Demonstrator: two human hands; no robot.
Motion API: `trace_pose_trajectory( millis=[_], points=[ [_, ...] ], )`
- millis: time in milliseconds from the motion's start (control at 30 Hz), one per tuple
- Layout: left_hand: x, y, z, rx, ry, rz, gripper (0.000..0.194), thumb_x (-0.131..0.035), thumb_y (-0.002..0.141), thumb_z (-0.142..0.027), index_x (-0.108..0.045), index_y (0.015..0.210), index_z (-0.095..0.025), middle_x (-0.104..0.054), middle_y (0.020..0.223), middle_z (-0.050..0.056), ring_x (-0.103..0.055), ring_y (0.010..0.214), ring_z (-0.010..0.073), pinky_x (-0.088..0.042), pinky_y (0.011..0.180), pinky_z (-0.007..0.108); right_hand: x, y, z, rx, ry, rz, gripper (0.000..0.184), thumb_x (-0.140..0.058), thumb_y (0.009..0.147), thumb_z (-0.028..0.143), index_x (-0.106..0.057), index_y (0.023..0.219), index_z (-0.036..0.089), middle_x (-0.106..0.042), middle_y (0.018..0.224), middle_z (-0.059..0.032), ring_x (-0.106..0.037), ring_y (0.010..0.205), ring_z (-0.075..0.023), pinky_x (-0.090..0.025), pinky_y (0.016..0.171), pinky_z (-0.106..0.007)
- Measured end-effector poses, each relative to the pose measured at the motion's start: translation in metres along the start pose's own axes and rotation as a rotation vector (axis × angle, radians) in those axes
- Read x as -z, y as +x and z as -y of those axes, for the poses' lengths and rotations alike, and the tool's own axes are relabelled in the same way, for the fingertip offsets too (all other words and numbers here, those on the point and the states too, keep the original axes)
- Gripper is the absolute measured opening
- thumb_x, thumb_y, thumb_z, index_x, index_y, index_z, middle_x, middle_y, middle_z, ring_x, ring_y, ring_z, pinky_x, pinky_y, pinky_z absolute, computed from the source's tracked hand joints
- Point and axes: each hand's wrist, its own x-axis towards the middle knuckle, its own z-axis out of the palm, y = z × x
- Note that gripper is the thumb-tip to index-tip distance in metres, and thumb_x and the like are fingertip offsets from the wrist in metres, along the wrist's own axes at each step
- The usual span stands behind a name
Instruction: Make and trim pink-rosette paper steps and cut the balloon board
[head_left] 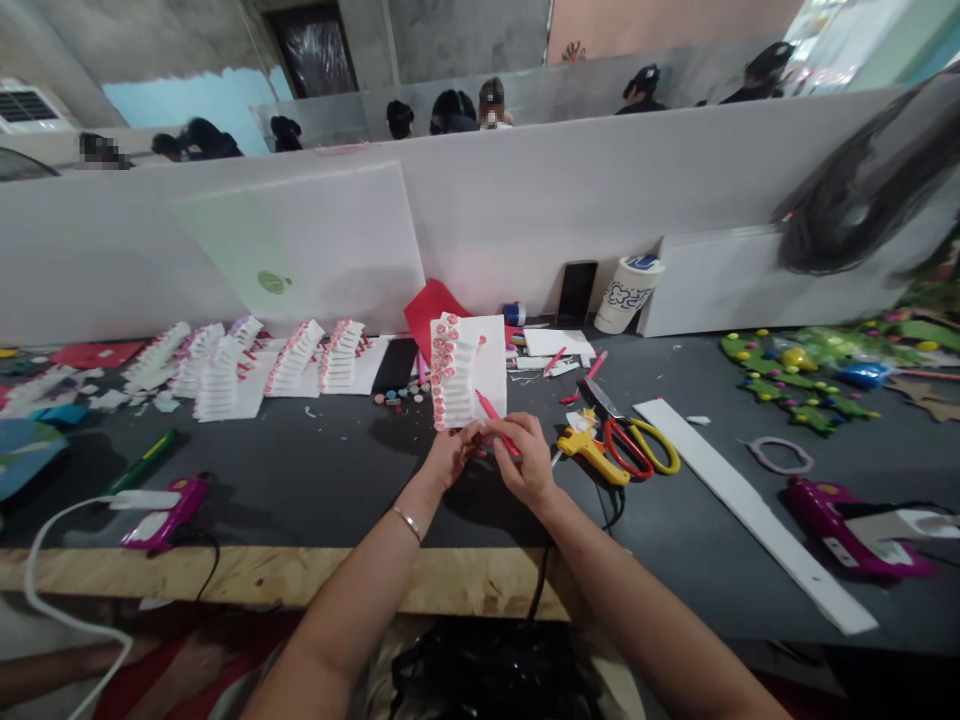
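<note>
White rectangular card (491,365) with a curved stack of white strips, held above the dark grey counter (360,500). The left hand (448,458) has its fingers closed on the card's lower edge; their exact placement beneath is hidden. The right hand (527,462) grips a slim pinkish-red pen (489,408), its upper end near the card's lower right. The strips bear round red-and-white ends along the left side; one small red piece lies at upper right. Left: similar white cards with fanned strips (295,358). Right: a yellow glue gun (592,453) beside scissors with red and yellow handles (627,445). Behind: a black phone (576,293) and a white-and-blue paper cup (628,295). The hands obscure the card's bottom edge.
</note>
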Motion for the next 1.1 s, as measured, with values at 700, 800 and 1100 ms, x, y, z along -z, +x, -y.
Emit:
trace_pose_trajectory(
  millis=[700,800,1100],
  points=[
    [0.003,0.007,0.014,0.002,0.0,0.115,0.034,-0.09,0.059,-0.029,-0.075,0.083,-0.011,-0.074,0.074,0.007,-0.066,0.065,0.0162,-0.051,0.071,0.031,-0.017,0.0,-0.021,-0.597,0.315,-0.323,0.039,-0.068,0.081,0.037,-0.055,0.114,0.021,-0.062,0.106,-0.0067,-0.06,0.097,-0.0186,-0.05,0.092,-0.037],
    [0.005,0.006,0.015,-0.008,0.042,0.181,0.037,-0.09,0.059,-0.028,-0.076,0.09,-0.012,-0.076,0.08,0.008,-0.068,0.071,0.0177,-0.051,0.077,0.034,-0.014,0.001,-0.023,-0.643,0.402,-0.342,0.041,-0.071,0.078,0.039,-0.056,0.112,0.021,-0.063,0.104,-0.0057,-0.061,0.096,-0.0186,-0.05,0.091,-0.037],
    [0.038,0.014,-0.009,0.034,0.007,0.315,0.028,-0.084,0.068,-0.022,-0.077,0.093,-0.012,-0.078,0.092,0.011,-0.073,0.086,0.0212,-0.053,0.086,0.033,0.0,0.011,-0.037,-0.747,0.574,-0.484,0.04,-0.075,0.073,0.037,-0.059,0.107,0.023,-0.066,0.105,-0.0029,-0.062,0.098,-0.0174,-0.047,0.094,-0.038]
  ],
)
